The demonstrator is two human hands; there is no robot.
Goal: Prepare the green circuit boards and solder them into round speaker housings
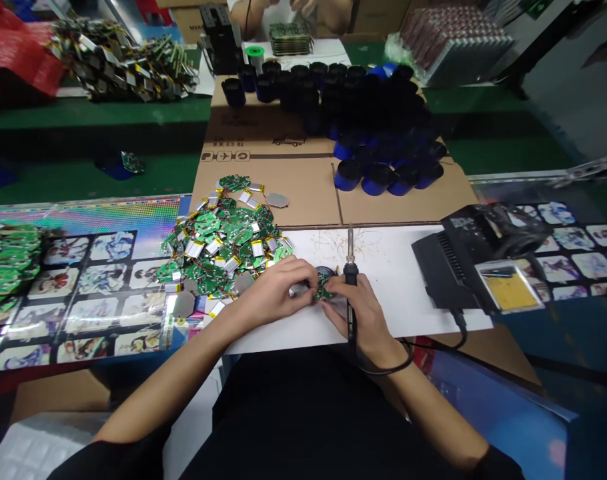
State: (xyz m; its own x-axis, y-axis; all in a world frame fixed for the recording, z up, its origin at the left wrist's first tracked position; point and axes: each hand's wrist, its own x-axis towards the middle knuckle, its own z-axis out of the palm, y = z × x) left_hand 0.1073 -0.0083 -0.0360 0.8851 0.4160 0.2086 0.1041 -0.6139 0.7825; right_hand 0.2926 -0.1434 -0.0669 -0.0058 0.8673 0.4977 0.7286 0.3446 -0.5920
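Observation:
My left hand (279, 290) is closed around a small green circuit board (324, 288) with a silver battery attached, holding it on the white sheet (408, 267). My right hand (359, 313) also touches the board and grips a black soldering iron (350, 267), its tip pointing up and away. A heap of green circuit boards with silver batteries (223, 240) lies just left of my left hand.
A black soldering station (478, 260) sits to the right, its cable running under my right wrist. Blue and black cylinders (368, 127) crowd the cardboard behind. More boards lie far left (8, 257). Another person's hands (293, 10) work at the far side.

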